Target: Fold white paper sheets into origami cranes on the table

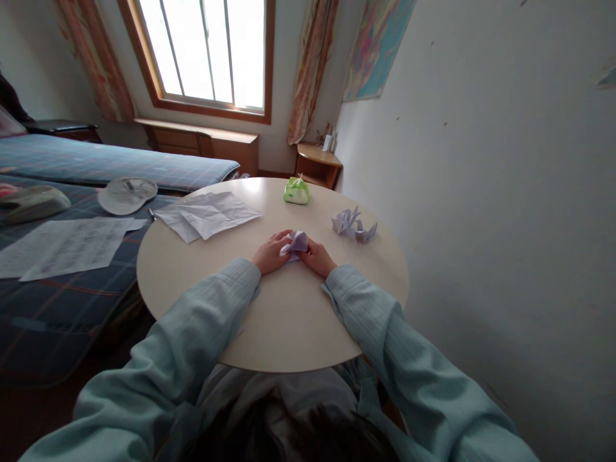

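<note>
Near the middle of the round table (289, 327), a partly folded piece of paper (297, 241) is between my two hands. My left hand (274, 252) grips its left side, fingers curled over the edge. On the other side my right hand (316, 256) pinches the right edge, thumb and fingers closed on it. One flap of the paper stands up and curves between the hands. Its lower part is partly hidden by my fingers. Several folded paper figures (353, 224) stand to the right of my right hand.
Creased paper sheets (219, 215) lie at the table's back left. A green tissue pack (296, 191) sits at the far edge. On the bed at left are a white cap (127, 195) and printed sheets (72, 247). A white wall (500, 224) rises close on the right.
</note>
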Demonstrator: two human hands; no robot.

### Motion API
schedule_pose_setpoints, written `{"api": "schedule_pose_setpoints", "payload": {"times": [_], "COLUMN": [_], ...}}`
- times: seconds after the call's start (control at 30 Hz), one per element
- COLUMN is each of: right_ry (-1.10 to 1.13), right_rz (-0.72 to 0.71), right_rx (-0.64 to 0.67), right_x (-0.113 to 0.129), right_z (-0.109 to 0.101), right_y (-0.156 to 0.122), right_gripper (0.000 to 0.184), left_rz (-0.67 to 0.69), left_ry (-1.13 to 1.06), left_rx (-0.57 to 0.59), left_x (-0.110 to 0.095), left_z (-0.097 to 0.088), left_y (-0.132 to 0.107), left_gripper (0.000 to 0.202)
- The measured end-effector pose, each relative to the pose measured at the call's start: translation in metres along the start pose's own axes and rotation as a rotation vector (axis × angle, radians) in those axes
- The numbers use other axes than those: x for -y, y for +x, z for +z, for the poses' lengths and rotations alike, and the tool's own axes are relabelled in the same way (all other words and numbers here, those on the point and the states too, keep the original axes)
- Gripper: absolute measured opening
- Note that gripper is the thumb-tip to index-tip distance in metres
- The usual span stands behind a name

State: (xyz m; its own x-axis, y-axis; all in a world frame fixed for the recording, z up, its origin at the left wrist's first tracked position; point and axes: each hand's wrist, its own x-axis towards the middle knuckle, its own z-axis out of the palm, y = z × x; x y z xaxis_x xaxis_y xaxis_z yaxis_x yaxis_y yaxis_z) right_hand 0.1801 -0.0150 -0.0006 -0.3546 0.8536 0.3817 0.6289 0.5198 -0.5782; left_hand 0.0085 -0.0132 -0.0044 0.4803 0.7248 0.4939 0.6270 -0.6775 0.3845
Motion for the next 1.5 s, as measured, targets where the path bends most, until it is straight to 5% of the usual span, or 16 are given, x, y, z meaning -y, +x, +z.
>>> {"api": "schedule_pose_setpoints", "payload": {"times": [1.5], "right_ry": [0.008], "right_rz": [0.007], "right_rx": [0.008], "right_x": [-0.0013], "right_z": [0.0002], "right_y": [0.0013], "right_gripper": [0.029], "left_rz": [-0.011], "left_ry": [-0.064], "left_rx": [0.003], "left_x": [-0.0048], "left_z": [-0.0030], "left_y": [0.0005], "left_gripper": [0.027]}}
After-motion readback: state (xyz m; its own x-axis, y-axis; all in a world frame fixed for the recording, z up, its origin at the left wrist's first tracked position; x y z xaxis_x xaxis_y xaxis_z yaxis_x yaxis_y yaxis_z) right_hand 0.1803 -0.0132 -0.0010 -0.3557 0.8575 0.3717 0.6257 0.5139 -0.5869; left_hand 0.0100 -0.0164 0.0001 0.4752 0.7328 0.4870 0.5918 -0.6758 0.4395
